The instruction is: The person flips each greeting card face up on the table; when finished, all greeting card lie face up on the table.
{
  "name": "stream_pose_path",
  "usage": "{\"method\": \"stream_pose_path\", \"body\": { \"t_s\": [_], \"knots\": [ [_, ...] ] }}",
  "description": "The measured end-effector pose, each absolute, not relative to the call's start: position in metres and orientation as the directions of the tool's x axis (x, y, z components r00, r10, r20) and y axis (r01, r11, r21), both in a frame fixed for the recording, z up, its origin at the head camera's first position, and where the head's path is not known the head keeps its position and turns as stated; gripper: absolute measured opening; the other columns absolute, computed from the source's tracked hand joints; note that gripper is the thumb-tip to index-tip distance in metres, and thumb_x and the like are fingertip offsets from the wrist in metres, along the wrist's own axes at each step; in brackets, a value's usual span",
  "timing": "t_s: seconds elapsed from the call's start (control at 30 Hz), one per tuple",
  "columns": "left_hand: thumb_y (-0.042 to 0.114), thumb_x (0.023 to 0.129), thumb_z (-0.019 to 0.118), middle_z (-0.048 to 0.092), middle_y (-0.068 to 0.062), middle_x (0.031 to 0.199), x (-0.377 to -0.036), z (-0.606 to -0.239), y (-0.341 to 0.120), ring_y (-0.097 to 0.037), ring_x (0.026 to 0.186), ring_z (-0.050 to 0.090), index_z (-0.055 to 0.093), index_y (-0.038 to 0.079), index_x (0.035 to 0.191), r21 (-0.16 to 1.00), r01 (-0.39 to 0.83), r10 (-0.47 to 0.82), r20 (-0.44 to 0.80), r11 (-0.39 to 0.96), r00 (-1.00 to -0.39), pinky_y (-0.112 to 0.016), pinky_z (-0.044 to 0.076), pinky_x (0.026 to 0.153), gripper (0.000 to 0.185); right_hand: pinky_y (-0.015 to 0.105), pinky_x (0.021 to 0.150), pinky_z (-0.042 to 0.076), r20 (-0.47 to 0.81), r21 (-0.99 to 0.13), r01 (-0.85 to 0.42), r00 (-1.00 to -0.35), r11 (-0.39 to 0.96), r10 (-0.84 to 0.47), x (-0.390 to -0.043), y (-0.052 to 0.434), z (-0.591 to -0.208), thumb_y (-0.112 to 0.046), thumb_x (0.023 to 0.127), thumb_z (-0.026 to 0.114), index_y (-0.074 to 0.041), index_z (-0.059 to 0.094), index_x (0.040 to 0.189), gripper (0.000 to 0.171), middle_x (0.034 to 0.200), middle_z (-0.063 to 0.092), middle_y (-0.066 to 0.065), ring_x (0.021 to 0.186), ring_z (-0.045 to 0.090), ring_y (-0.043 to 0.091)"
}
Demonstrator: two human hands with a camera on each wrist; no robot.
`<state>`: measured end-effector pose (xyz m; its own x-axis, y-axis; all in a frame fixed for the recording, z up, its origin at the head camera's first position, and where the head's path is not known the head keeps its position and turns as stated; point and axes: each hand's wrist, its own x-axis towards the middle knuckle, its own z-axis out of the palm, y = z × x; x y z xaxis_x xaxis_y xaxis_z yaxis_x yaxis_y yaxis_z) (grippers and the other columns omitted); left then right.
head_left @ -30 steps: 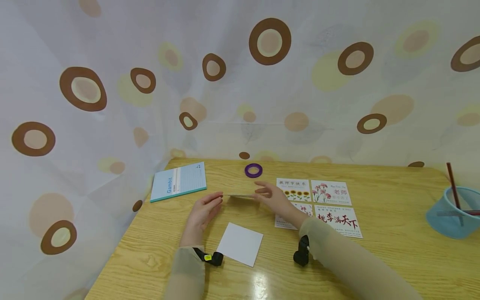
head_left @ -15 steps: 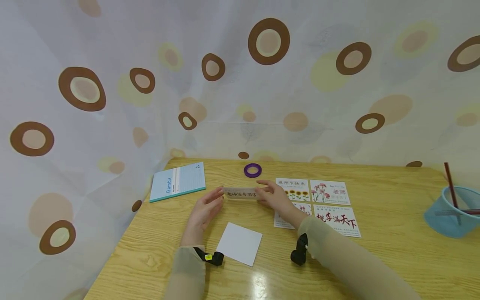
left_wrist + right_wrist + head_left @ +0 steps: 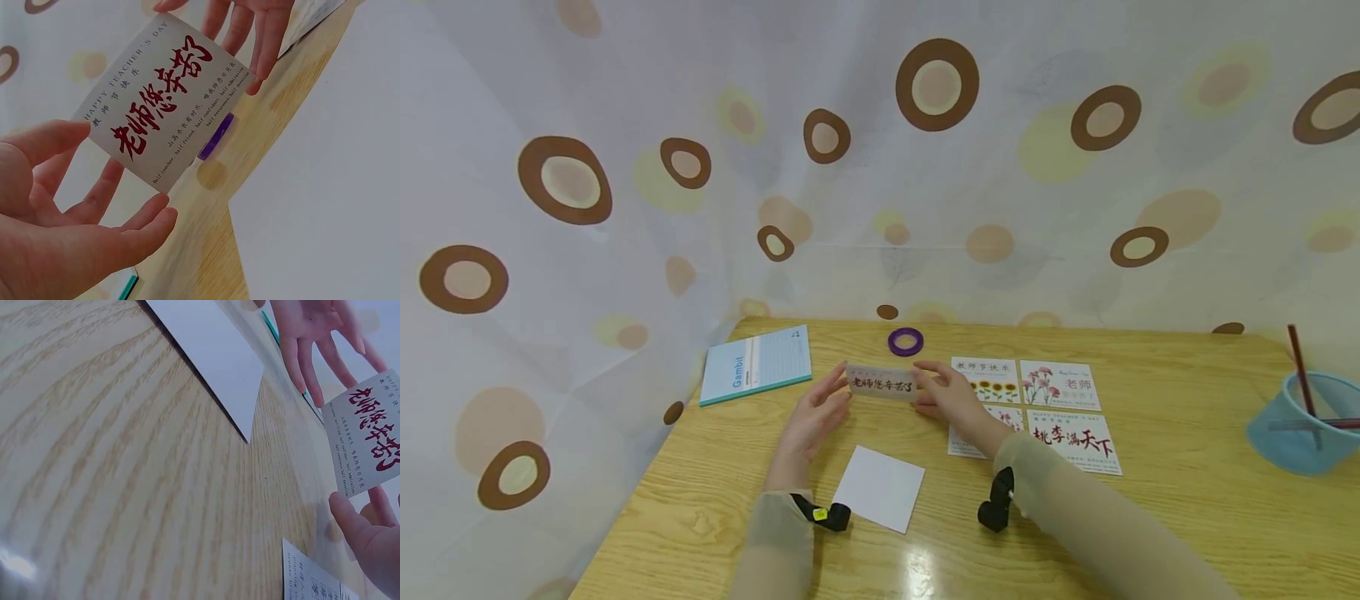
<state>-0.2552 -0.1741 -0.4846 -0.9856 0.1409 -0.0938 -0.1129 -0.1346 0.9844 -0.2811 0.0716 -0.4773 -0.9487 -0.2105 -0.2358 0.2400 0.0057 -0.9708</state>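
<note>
Pinching a small card (image 3: 882, 382) by its ends, the left hand (image 3: 815, 421) and right hand (image 3: 949, 395) hold it upright above the worktop (image 3: 1187, 500). Only the left-wrist view makes its red lettering readable; the head view alone shows the purple tape ring (image 3: 906, 341) behind.

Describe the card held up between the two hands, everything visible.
The card is a small white rectangle of what looks like stiff paper, printed with large red brush-style characters, "HAPPY TEACHER'S DAY" and small lines of text. It is held above the wooden table, printed face toward the person. The left hand holds one end, the right hand the other.
</note>
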Motion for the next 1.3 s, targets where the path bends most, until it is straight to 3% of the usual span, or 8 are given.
{"method": "stream_pose_path", "body": {
  "t_s": [0.3, 0.63, 1.0, 1.17, 1.3],
  "knots": [
    [0.006, 0.102, 0.049, 0.031, -0.018, 0.156, -0.257, -0.487, -0.171, -0.036, 0.147, 0.027, 0.033, 0.016, 0.156, 0.989, -0.098, 0.190, -0.076, -0.112, -0.979, -0.058, 0.022, 0.120, 0.056, 0.042, 0.098, 0.054, -0.249, -0.963, 0.263, -0.951, -0.056, -0.182, -0.280, 0.072, -0.477, -0.036, 0.103, 0.052, -0.007, 0.041, 0.148, 0.054, 0.138, 0.053, 0.026, 0.101, 0.070, 0.024],
    [0.009, 0.104, 0.045, 0.026, -0.014, 0.162, -0.259, -0.484, -0.163, -0.036, 0.145, 0.030, 0.034, 0.013, 0.155, 0.988, -0.132, 0.168, -0.118, -0.077, -0.979, -0.059, 0.026, 0.118, 0.052, 0.039, 0.093, 0.057, -0.242, -0.968, 0.250, -0.958, -0.035, -0.151, -0.280, 0.074, -0.477, -0.032, 0.103, 0.053, -0.015, 0.036, 0.152, 0.055, 0.142, 0.051, 0.022, 0.107, 0.067, 0.035],
    [0.008, 0.102, 0.048, 0.028, -0.014, 0.162, -0.264, -0.485, -0.158, -0.038, 0.142, 0.036, 0.034, 0.011, 0.155, 0.986, -0.160, 0.153, -0.151, -0.047, -0.977, -0.059, 0.029, 0.117, 0.055, 0.042, 0.094, 0.056, -0.175, -0.984, 0.170, -0.974, 0.048, -0.141, -0.277, 0.075, -0.476, -0.016, 0.104, 0.049, -0.031, 0.036, 0.152, 0.052, 0.147, 0.050, 0.020, 0.113, 0.063, 0.036],
    [0.009, 0.103, 0.046, 0.031, -0.020, 0.158, -0.267, -0.483, -0.154, -0.038, 0.134, 0.045, 0.033, 0.011, 0.155, 0.984, -0.179, 0.129, -0.177, -0.006, -0.976, -0.055, 0.034, 0.114, 0.053, 0.041, 0.091, 0.058, -0.153, -0.986, 0.141, -0.979, 0.091, -0.136, -0.277, 0.076, -0.476, -0.009, 0.101, 0.049, -0.031, 0.037, 0.152, 0.057, 0.148, 0.049, 0.020, 0.112, 0.064, 0.035],
    [0.011, 0.104, 0.046, 0.036, -0.021, 0.154, -0.270, -0.480, -0.151, -0.037, 0.130, 0.050, 0.035, 0.013, 0.154, 0.977, -0.213, 0.107, -0.213, 0.009, -0.971, -0.050, 0.037, 0.114, 0.052, 0.037, 0.079, 0.059, -0.088, -0.979, 0.062, -0.988, 0.194, -0.128, -0.278, 0.079, -0.477, -0.008, 0.099, 0.052, -0.024, 0.037, 0.153, 0.058, 0.143, 0.052, 0.022, 0.110, 0.065, 0.034]
  ]
}}
